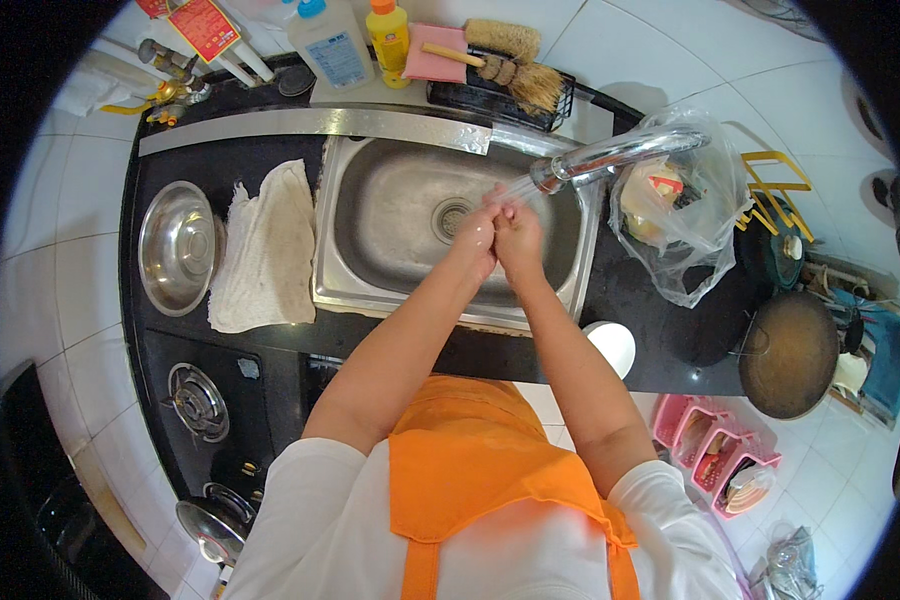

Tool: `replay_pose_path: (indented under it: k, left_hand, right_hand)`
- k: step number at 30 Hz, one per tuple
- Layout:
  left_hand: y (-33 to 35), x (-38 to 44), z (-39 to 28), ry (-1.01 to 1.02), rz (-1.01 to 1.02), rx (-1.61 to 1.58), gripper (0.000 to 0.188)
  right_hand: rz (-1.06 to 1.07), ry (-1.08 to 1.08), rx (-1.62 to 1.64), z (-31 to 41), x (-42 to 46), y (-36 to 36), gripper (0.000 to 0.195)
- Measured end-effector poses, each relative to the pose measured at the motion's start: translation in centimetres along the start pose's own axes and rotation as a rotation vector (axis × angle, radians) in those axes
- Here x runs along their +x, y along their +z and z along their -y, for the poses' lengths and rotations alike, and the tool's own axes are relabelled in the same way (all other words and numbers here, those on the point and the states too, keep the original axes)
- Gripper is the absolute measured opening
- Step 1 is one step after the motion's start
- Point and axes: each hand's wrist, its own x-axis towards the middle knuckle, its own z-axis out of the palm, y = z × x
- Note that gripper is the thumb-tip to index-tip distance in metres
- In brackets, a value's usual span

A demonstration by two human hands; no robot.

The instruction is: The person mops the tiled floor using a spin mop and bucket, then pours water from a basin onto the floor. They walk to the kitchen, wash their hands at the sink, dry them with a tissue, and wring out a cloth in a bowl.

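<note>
My left hand (478, 238) and my right hand (517, 238) are pressed together above the stainless steel sink (390, 225), right of its drain (451, 219). Water runs over the fingers from the chrome faucet (622, 154), which reaches in from the right. The fingers are bent and overlap under the stream, so their exact hold is hidden; no object shows between them. Left of the sink a whitish cloth (266, 255) lies on the black counter, beside a steel bowl (182, 247).
A clear plastic bag (682, 202) with contents stands right of the sink, a white bowl (611, 349) at the counter's front edge. Behind the sink are a yellow bottle (388, 41), a larger translucent bottle (334, 52) and a brush (525, 79). A gas burner (199, 403) is at left.
</note>
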Motion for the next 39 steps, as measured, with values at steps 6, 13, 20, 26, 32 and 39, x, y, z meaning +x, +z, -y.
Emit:
replay_pose_path:
  k: [6,13,20,26,32,39]
  left_hand:
    - [0.9,-3.3,-0.2,0.017,0.031,-0.144,0.028]
    - [1.6,-5.5,-0.9,0.068,0.038,0.09,0.033]
    - [-0.9,-0.9,-3.5,-0.184,0.13,0.07,0.039]
    - [0.7,-1.1,-2.7,-0.122,0.0,0.139,0.038]
    - [0.6,-1.5,-2.2,-0.184,-0.074,0.116,0.042]
    - [-1.9,1.2,-4.1,-0.1,0.248,0.056,0.049]
  right_hand:
    - [-0.018,0.343,0.084,0.5,1.0,0.0,0.02]
    - [0.012,0.29,-0.171,3.1,2.0,-1.2,0.03]
    - [0.113,-0.335,-0.395,3.8,-2.2,-0.3,0.027]
    - [0.115,-0.148,-0.173,3.9,-0.9,-0.9,0.031]
    - [0.258,0.148,-0.108,5.4,-0.2,-1.5,0.034]
    - [0.011,0.628,0.752,6.0,0.9,-2.7,0.01]
